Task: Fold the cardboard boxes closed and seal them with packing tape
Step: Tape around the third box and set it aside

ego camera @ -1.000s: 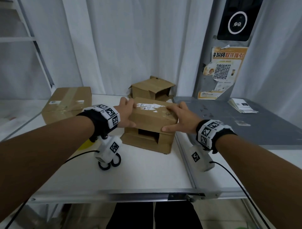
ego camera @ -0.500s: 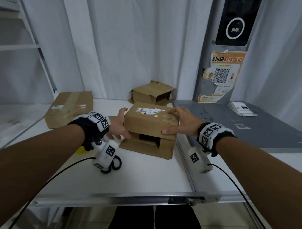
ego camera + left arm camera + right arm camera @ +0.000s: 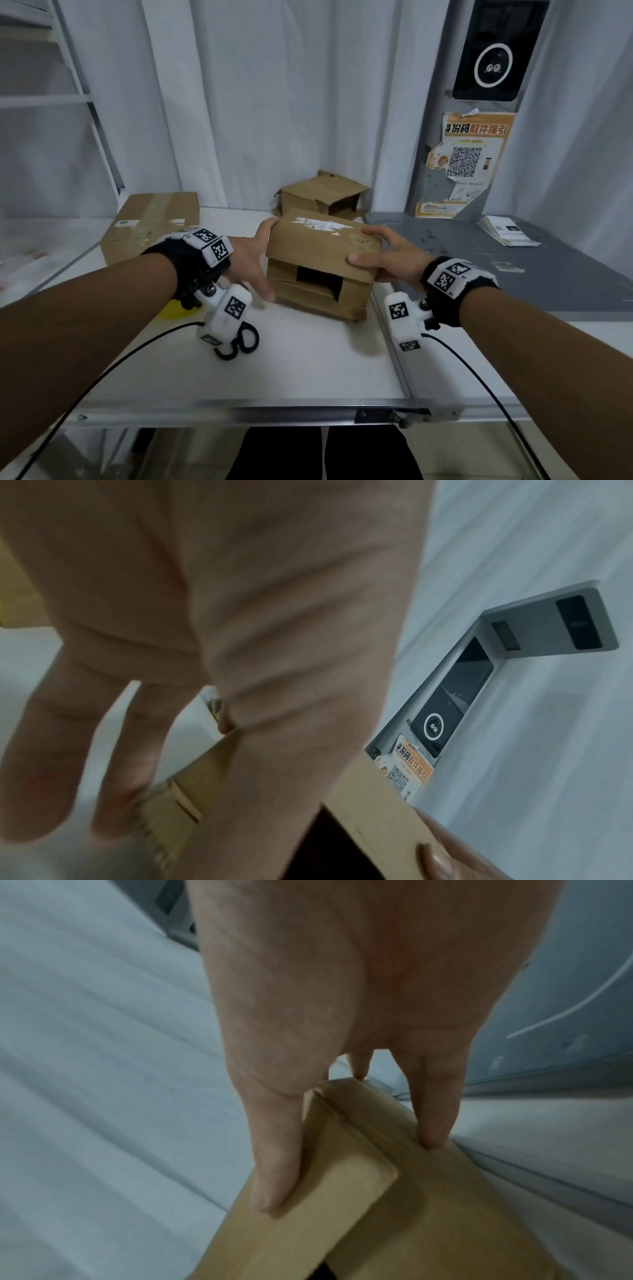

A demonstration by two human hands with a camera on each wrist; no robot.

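White curtains (image 3: 260, 102), orange QR poster (image 3: 469, 164) — black scissors (image 3: 239, 342), paper stack (image 3: 507, 231) on grey mat (image 3: 496, 274)

An orange poster (image 3: 471, 164) is fixed to the grey panel at the upper right of the frame. Its headline is read in part as "份码取件指引"; the first character is cut off by a curl in the paper. A QR code is printed beneath it. Torn white labels on the held box (image 3: 322, 246) and the taped box (image 3: 154, 219) at left are too small to be read.
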